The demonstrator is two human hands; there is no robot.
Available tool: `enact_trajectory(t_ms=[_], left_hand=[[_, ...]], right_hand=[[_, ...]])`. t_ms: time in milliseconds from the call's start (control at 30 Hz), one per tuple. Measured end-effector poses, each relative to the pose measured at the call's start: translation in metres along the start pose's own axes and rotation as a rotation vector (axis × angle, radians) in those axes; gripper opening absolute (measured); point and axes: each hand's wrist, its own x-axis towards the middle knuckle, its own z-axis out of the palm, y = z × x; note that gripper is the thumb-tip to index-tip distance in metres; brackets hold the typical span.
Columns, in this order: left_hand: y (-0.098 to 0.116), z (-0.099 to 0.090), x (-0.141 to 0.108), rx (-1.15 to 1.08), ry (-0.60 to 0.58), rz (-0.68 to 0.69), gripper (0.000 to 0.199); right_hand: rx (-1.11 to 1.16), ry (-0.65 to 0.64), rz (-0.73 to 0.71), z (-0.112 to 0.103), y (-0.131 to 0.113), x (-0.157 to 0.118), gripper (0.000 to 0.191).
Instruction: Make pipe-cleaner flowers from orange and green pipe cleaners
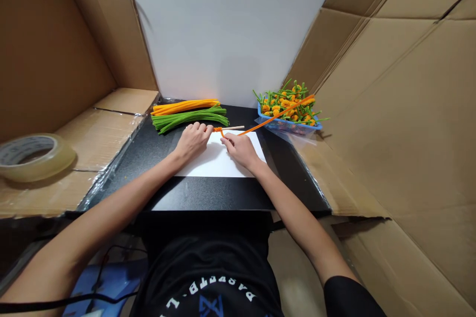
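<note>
My left hand is closed around a thin pale wooden stick, whose right end sticks out past the fingers. Orange pipe cleaner is coiled on the stick beside my left fingers, and its long free length slants up to the right. Between thumb and fingers, my right hand pinches that pipe cleaner just below the stick. Both hands are over a white sheet of paper on the black table. The stick's left end is hidden in my left hand.
Behind my hands lie bundles of orange pipe cleaners and green pipe cleaners. A blue basket at back right holds several orange-and-green pipe-cleaner pieces. A tape roll rests on cardboard at left. Cardboard walls stand on both sides.
</note>
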Motion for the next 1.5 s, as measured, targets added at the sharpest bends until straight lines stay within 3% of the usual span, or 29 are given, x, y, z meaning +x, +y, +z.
enact_trajectory(t_ms=[100, 200, 467, 733, 833, 933, 1033, 1100, 1200, 1267, 1333, 1433, 1500], left_hand=[[0.002, 0.000, 0.000, -0.032, -0.083, 0.063, 0.023], [0.001, 0.001, 0.001, -0.056, -0.149, 0.125, 0.023], [-0.007, 0.009, 0.001, -0.074, -0.124, 0.252, 0.019], [-0.004, 0.008, 0.000, -0.040, 0.024, 0.303, 0.020], [-0.007, 0.004, -0.001, -0.051, 0.116, 0.336, 0.022], [-0.013, -0.001, -0.002, -0.099, 0.191, 0.388, 0.028], [-0.016, -0.003, -0.004, -0.183, 0.242, 0.416, 0.034], [-0.016, -0.001, -0.006, -0.215, 0.284, 0.385, 0.036], [-0.012, 0.003, -0.006, -0.229, 0.348, 0.194, 0.039], [-0.008, 0.005, -0.004, -0.218, 0.335, 0.028, 0.039], [-0.006, 0.007, -0.001, -0.192, 0.244, -0.076, 0.035], [-0.004, 0.009, 0.001, -0.131, 0.017, -0.091, 0.021], [-0.004, 0.010, 0.001, -0.112, -0.112, -0.040, 0.018]], right_hand=[[-0.232, 0.056, -0.091, -0.002, -0.001, -0.002, 0.026], [-0.265, 0.154, -0.171, -0.006, 0.004, 0.000, 0.025], [0.166, 0.179, -0.026, 0.004, 0.024, 0.005, 0.021], [0.350, 0.222, 0.128, 0.006, 0.019, 0.007, 0.020], [0.511, 0.070, 0.269, -0.004, 0.018, 0.009, 0.020], [0.718, -0.262, 0.395, -0.022, 0.019, 0.008, 0.024], [0.853, -0.526, 0.396, -0.036, 0.015, 0.005, 0.036], [0.910, -0.590, 0.352, -0.037, 0.011, 0.003, 0.044], [0.953, -0.476, 0.282, -0.028, 0.003, 0.003, 0.051], [0.858, -0.330, 0.243, -0.017, -0.001, 0.003, 0.050], [0.567, -0.194, 0.184, -0.007, -0.004, 0.002, 0.043], [-0.011, -0.070, 0.089, -0.001, -0.007, 0.000, 0.030], [-0.247, -0.047, 0.056, -0.001, -0.007, -0.002, 0.026]])
